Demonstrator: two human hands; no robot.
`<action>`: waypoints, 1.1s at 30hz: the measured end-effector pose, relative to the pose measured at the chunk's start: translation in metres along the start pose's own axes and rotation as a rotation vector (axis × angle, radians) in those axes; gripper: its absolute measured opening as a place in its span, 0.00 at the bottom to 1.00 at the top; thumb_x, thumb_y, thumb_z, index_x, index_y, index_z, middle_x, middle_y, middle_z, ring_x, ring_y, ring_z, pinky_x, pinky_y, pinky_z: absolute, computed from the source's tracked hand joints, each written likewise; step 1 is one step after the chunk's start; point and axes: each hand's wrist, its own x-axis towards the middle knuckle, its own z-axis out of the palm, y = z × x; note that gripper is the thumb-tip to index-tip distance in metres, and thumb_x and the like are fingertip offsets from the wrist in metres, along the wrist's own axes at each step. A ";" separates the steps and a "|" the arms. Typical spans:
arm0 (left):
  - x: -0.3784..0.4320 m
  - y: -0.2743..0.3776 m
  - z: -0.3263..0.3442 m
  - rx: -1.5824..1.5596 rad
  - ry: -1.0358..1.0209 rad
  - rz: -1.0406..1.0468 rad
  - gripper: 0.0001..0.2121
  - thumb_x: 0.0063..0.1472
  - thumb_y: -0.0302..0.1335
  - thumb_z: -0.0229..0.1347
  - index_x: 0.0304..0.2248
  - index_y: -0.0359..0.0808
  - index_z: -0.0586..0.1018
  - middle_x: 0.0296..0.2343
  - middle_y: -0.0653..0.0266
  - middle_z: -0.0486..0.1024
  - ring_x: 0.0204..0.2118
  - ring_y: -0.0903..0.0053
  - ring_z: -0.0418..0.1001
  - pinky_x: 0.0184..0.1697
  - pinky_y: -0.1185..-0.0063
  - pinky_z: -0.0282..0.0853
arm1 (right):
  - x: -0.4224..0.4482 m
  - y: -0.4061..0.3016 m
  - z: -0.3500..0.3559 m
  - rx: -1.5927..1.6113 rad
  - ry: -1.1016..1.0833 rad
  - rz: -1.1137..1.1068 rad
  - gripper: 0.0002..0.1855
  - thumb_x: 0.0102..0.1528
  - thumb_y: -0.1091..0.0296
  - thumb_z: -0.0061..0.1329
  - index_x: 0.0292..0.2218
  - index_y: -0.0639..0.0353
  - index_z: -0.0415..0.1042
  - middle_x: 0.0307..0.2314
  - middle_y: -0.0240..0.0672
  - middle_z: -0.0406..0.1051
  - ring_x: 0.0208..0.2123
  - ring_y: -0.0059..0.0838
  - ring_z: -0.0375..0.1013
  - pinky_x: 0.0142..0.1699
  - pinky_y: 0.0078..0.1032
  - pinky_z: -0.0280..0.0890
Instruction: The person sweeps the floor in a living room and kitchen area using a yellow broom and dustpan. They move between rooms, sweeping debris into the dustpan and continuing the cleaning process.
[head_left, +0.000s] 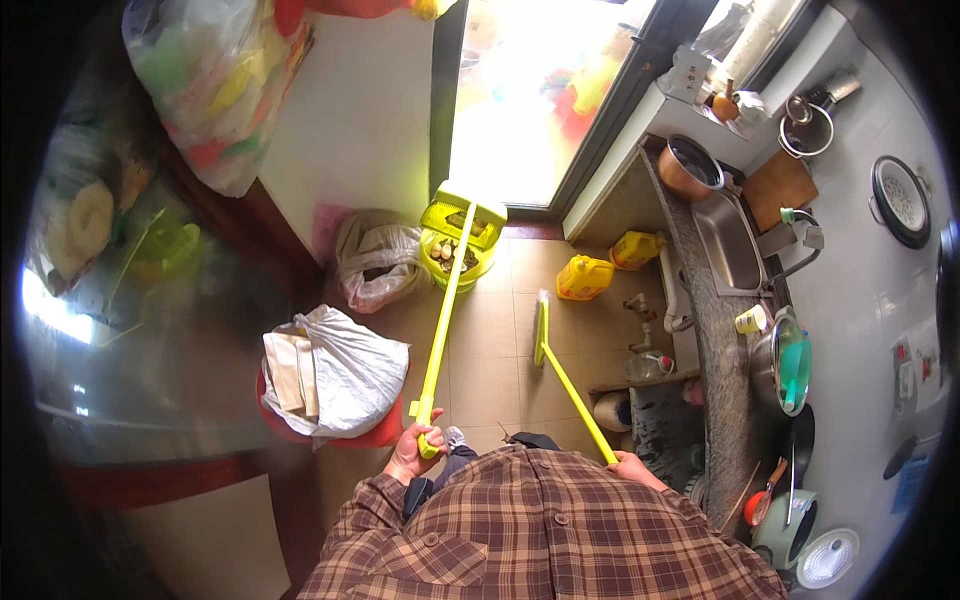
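My left hand (417, 448) grips the end of the long handle of a yellow-green dustpan (484, 234). The dustpan's scoop is tilted at the top of a green bin (465, 285), which holds eggshells (444, 251) and dark scraps. Some debris shows inside the scoop; whether the scoop rests on the rim I cannot tell. In my right hand (634, 469) is the handle of a matching yellow-green broom (577, 397). Its narrow head (541, 334) is low over the tiled floor (484, 345), seen edge-on.
Left of me, a red tub (375, 427) holds a white sack (352, 375). A tied plastic bag (379, 262) sits beside the bin. Yellow jugs (583, 278) stand near the stone counter (694, 315) with its steel sink (727, 244). A bright glass door (525, 135) is ahead.
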 end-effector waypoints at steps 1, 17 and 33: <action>-0.005 0.001 -0.003 0.007 0.004 -0.004 0.18 0.49 0.25 0.43 0.43 0.42 0.63 0.13 0.72 0.58 0.17 0.84 0.59 0.27 0.81 0.59 | -0.007 -0.012 0.001 0.073 -0.003 0.017 0.16 0.41 0.76 0.45 0.36 0.59 0.66 0.16 0.29 0.66 0.14 0.19 0.62 0.19 0.18 0.56; -0.033 0.028 -0.001 0.140 0.071 -0.069 0.17 0.48 0.23 0.42 0.41 0.41 0.62 0.14 0.70 0.58 0.17 0.80 0.58 0.26 0.79 0.59 | -0.051 -0.053 0.007 -0.287 0.186 -0.322 0.23 0.38 0.68 0.46 0.39 0.58 0.63 0.21 0.49 0.67 0.22 0.40 0.69 0.27 0.30 0.62; -0.094 -0.013 0.023 0.942 0.280 -0.050 0.19 0.45 0.22 0.46 0.41 0.31 0.65 0.20 0.67 0.66 0.23 0.80 0.64 0.28 0.83 0.61 | -0.015 -0.021 -0.043 0.267 -0.079 0.076 0.08 0.44 0.74 0.44 0.30 0.63 0.66 0.16 0.32 0.65 0.14 0.20 0.65 0.18 0.21 0.60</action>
